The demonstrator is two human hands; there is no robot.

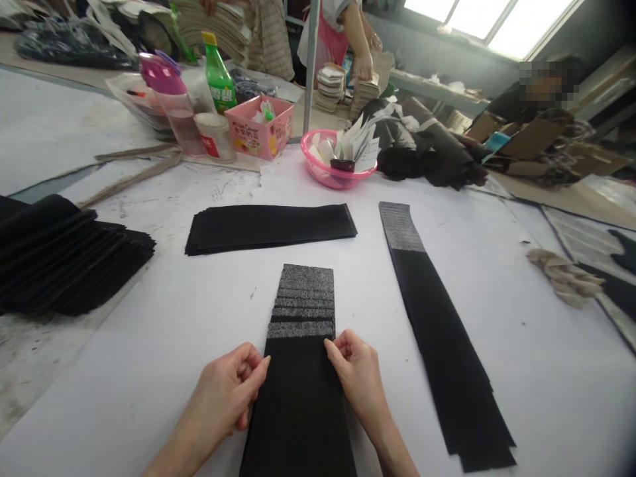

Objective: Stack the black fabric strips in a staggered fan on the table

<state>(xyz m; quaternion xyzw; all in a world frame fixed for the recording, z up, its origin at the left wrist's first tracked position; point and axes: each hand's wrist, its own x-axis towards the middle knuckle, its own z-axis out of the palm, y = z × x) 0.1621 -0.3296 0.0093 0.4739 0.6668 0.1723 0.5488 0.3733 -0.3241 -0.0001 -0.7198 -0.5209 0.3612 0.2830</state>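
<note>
A stack of black fabric strips lies lengthwise on the white table right in front of me, its far ends fanned out in grey steps. My left hand pinches the stack's left edge with curled fingers. My right hand grips the right edge the same way. A second long fanned row of black strips runs along the table to the right. A flat pile of black strips lies crosswise beyond my hands.
A big pile of black pieces sits at the left. At the back stand a pink basket, a pink box, a green bottle and cups. A rope bundle lies at the right. Other people work at the far side.
</note>
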